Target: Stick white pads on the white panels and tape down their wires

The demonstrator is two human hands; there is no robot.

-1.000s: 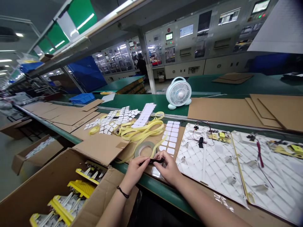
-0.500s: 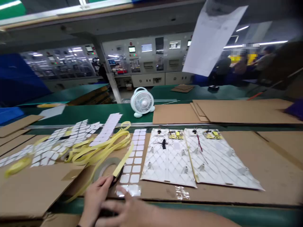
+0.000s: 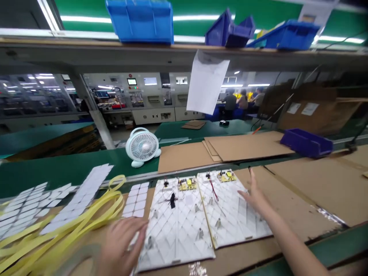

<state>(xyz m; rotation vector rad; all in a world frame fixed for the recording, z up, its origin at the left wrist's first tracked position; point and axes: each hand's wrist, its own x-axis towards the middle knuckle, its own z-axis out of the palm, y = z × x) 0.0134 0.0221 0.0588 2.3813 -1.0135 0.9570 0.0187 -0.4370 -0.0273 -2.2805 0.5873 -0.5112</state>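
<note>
Two white plastic panels lie side by side, inner faces up. The left panel [image 3: 169,234] and the right panel [image 3: 230,226] each carry a small circuit board and wires along the far edge. My left hand [image 3: 123,245], blurred, is by the near left edge of the left panel, thumb apart from its fingers and nothing visible in it. At the far right edge of the right panel, my right hand [image 3: 255,197] has its fingers spread. A small dark spot shows at one fingertip; I cannot make it out. A tape roll [image 3: 76,260] lies left of my left hand, partly hidden.
Yellow strips [image 3: 94,214] tangle at the left beside sheets of white stickers [image 3: 135,199]. Behind stand a pale blue fan [image 3: 143,147], flat cardboard [image 3: 244,147] and a purple bin [image 3: 306,143]. A paper sheet [image 3: 207,84] hangs from the shelf overhead; people sit far back.
My left hand has let go of the yellow strip by the tape roll and moved to the left panel. My right hand has reached across to the right panel. The view has shifted right and up.
</note>
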